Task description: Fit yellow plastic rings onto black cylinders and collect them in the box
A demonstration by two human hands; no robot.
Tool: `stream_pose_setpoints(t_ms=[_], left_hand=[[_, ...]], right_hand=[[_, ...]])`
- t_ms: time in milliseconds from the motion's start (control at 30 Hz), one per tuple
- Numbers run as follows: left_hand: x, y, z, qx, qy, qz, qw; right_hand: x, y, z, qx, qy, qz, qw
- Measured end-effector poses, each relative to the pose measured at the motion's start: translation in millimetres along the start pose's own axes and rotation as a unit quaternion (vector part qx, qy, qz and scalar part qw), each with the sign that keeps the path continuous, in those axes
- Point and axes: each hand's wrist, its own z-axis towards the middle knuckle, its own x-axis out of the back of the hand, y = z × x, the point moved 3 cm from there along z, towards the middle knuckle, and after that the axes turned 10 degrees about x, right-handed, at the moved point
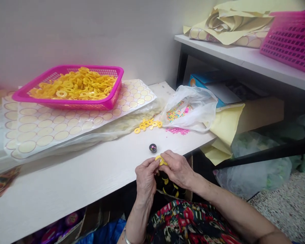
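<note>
Between my two hands, near the table's front edge, is a yellow ring piece. My left hand pinches it from the left, and my right hand grips it from the right. Just beyond them on the white table stands a small black cup with a few coloured beads inside. Several yellow rings lie farther back. Beside them are a heap of pink pieces and a clear plastic bag holding multicoloured beads. Below my hands, black and yellow pieces show in a box.
A pink basket full of yellow rings sits on sticker sheets at the back left. At the right, a raised shelf bears another pink basket and yellow paper. Under the shelf are a blue box and plastic bags.
</note>
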Motion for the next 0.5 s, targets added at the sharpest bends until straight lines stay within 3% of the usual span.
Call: stream_pose_setpoints(t_ms=[167, 233, 367, 500], left_hand=[[-1.0, 1.9, 0.1, 0.024, -0.008, -0.051, 0.998], [1.8, 5.8, 2.7, 0.003, -0.01, -0.053, 0.999], [15.3, 16.6, 16.6, -0.089, 0.059, -0.031, 0.994], [22.5, 17.5, 37.4, -0.088, 0.087, -0.002, 0.992]], right_hand=[[-7.6, 2.3, 13.5, 0.024, 0.02, 0.005, 0.999], [-7.8, 5.1, 21.9, 0.033, 0.025, 0.02, 0.999], [-11.1, 19.5, 40.9, 0.007, 0.021, 0.006, 1.0], [-19.4, 34.4, 53.6, -0.028, -0.027, -0.03, 0.999]])
